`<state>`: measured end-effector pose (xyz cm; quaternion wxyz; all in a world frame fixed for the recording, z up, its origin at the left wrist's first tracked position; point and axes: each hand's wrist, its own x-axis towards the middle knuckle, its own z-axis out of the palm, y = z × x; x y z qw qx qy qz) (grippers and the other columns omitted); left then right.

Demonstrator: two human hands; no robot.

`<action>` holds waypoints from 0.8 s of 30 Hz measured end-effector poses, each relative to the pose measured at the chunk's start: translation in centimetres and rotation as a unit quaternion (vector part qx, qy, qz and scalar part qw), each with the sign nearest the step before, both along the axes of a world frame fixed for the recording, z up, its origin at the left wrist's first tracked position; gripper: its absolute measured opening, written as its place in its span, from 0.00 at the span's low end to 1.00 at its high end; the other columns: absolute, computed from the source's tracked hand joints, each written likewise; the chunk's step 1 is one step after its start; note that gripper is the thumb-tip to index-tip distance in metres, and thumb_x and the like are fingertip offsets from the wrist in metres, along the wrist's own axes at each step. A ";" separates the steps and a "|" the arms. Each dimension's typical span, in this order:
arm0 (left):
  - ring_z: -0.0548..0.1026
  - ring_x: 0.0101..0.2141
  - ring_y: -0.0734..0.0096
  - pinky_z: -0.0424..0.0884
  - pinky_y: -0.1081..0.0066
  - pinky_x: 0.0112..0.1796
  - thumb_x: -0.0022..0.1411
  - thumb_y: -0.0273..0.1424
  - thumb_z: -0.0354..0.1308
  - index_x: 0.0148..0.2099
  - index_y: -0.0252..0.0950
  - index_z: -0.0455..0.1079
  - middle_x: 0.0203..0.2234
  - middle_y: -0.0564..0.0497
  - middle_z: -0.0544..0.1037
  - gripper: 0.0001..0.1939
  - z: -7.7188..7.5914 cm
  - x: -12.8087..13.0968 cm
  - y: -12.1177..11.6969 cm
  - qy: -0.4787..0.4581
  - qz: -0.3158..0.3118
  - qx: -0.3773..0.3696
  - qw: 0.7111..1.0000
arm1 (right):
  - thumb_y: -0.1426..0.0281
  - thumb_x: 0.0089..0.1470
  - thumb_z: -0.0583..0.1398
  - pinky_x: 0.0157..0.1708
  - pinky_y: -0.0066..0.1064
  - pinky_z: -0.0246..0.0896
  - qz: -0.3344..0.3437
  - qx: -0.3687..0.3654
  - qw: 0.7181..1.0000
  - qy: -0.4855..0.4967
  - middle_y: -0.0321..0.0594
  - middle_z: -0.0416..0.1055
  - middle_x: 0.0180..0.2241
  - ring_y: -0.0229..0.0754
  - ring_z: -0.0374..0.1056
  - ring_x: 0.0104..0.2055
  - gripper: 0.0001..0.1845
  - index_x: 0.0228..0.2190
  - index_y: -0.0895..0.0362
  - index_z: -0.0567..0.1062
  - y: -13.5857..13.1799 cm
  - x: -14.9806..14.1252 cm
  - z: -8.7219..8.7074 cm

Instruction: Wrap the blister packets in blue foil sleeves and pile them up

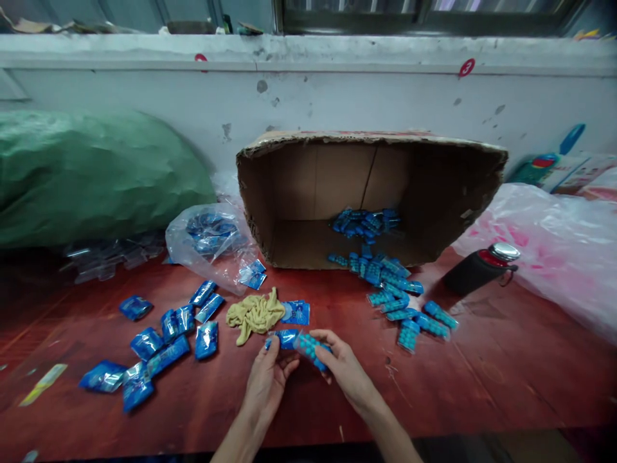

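Near the front of the table, my left hand [268,378] pinches a small blue printed pouch [288,339] between thumb and fingers. My right hand [348,364] grips a clear tube of blue balls [309,347], its end touching or close to the pouch; whether it goes inside I cannot tell. Just beyond lie a flat blue pouch [297,313] and a crumpled yellow-green cloth [256,313]. Several plump blue pouches [148,343] are scattered to the left. On the right, a heap of similar ball-filled tubes [393,289] spills from a cardboard box [289,241].
An open plastic bag [180,235] with blue pouches stands behind the cloth. A dark bottle [475,273] leans at right, beside clear plastic wrapping [554,238]. A big green sack [96,173] fills the back left. A yellow-handled cutter [43,384] lies at front left.
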<state>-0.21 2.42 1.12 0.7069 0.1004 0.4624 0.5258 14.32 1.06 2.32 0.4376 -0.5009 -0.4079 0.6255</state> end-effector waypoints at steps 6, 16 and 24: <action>0.74 0.22 0.74 0.70 0.75 0.22 0.45 0.33 0.63 0.31 0.34 0.66 0.22 0.54 0.77 0.12 0.3 -0.2 0.1 0.018 -0.003 0.021 1.000 | 0.63 0.48 0.57 0.15 0.20 0.48 0.011 0.001 1.000 -0.015 0.31 0.65 0.24 0.28 0.54 0.18 0.16 0.39 0.55 0.71 0.2 0.2 0.3; 0.74 0.23 0.75 0.72 0.74 0.25 0.43 0.34 0.64 0.32 0.34 0.65 0.22 0.55 0.76 0.14 0.1 -0.5 0.2 0.042 0.008 0.062 0.997 | 0.59 0.49 0.56 0.12 0.19 0.46 0.016 -0.012 1.000 -0.019 0.31 0.64 0.24 0.27 0.52 0.15 0.19 0.40 0.56 0.69 0.2 -0.1 0.6; 0.76 0.27 0.67 0.72 0.69 0.28 0.44 0.34 0.63 0.35 0.34 0.65 0.26 0.50 0.78 0.16 0.8 0.2 -0.3 0.031 -0.016 -0.001 0.999 | 0.71 0.49 0.56 0.45 0.33 0.57 -0.028 0.185 0.958 -0.218 0.39 0.69 0.41 0.43 0.64 0.44 0.16 0.43 0.53 0.69 -0.5 -0.8 -0.2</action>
